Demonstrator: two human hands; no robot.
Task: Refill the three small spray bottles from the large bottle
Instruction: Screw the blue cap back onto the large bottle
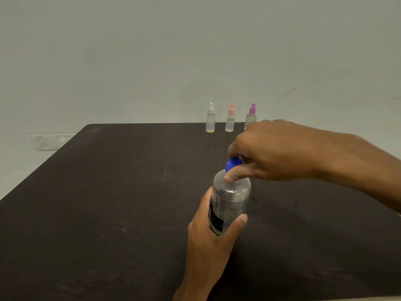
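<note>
Single head view, looking forward-down over table [108, 192], close to hands, facing wall [152, 51].

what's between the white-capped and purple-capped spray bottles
In the head view, the pink-capped spray bottle stands between the white-capped spray bottle and the purple-capped spray bottle, with bare gaps either side.

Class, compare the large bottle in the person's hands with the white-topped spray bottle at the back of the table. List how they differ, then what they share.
1. The large bottle is much bigger than the white-topped spray bottle.
2. The large bottle has a blue cap; the spray bottle has a white spray head.
3. The large bottle is gripped by the left hand, with the right hand on its cap; the spray bottle stands untouched.
Both are clear-bodied.
</note>
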